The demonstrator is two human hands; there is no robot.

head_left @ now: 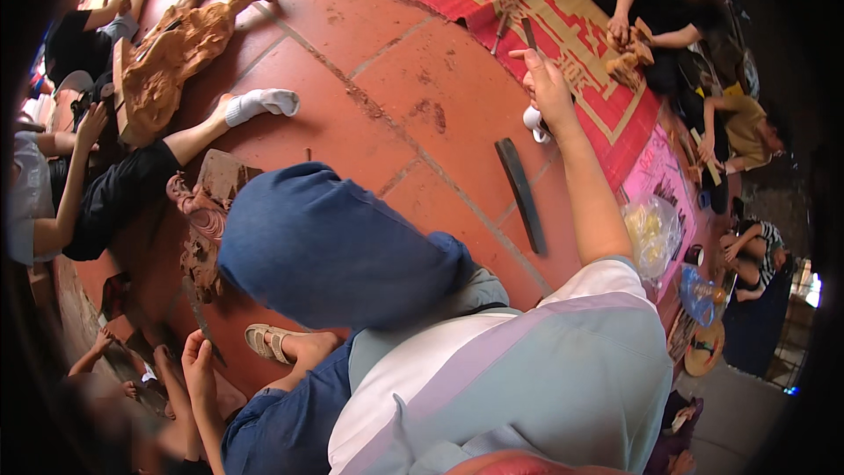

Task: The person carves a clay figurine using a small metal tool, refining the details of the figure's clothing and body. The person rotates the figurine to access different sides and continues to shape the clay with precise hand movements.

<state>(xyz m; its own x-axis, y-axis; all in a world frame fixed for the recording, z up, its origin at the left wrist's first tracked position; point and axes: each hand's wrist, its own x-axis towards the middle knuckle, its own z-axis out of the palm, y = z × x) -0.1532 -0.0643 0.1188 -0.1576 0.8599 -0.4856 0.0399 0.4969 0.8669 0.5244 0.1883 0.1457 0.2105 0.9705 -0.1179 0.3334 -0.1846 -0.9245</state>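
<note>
The floor [396, 79] is of reddish tile, smooth with a faint sheen, and its grey joints look rougher and duller. The large carving [176, 57] is bare orange-brown wood, matt and rough-hewn, while the smaller carved piece [207, 222] shows smoother reddish grooves. The dark bar [520, 196] has a flat matt face; its material is unclear. The red-and-tan mat [611, 119] looks like matt fabric. One plastic bag [651, 237] is clear, glossy and crinkled, another blue [697, 295] and translucent. Blue trousers [325, 246] and a pale shirt [492, 361] are matt cloth; the white sock [262, 105] is soft knit.
</note>
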